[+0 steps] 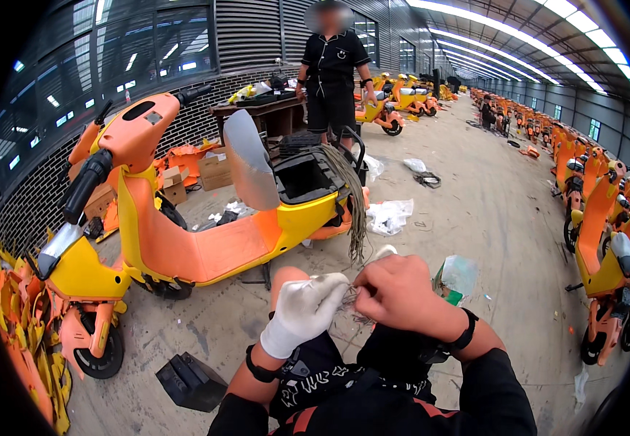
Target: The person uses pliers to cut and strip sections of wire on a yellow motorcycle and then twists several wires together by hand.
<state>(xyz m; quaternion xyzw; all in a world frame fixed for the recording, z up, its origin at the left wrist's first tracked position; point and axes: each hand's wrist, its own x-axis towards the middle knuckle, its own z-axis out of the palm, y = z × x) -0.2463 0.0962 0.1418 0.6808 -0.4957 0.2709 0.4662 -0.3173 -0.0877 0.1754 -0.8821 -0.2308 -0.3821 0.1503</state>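
Note:
My left hand (302, 311), in a white glove, pinches thin pale strands (349, 296) in front of my lap. From the other side my bare right hand (400, 292) closes on the same strands, its fingertips nearly meeting the glove. Whether these are wires or string is too small to tell. Just beyond my hands stands an orange and yellow scooter (177, 251) with its grey seat (248, 156) tipped up. Under the seat a black storage bin (304, 180) lies exposed. A long bundle of grey-green cords (356, 207) drapes over the scooter's rear and hangs down.
A person in black (333, 62) stands behind the scooter, beside a dark table (260, 100). On the floor are a black box (190, 381), a white plastic bag (389, 216) and a clear bag (460, 275). Orange and yellow panels (21, 327) pile up at left; scooters (598, 254) line the right.

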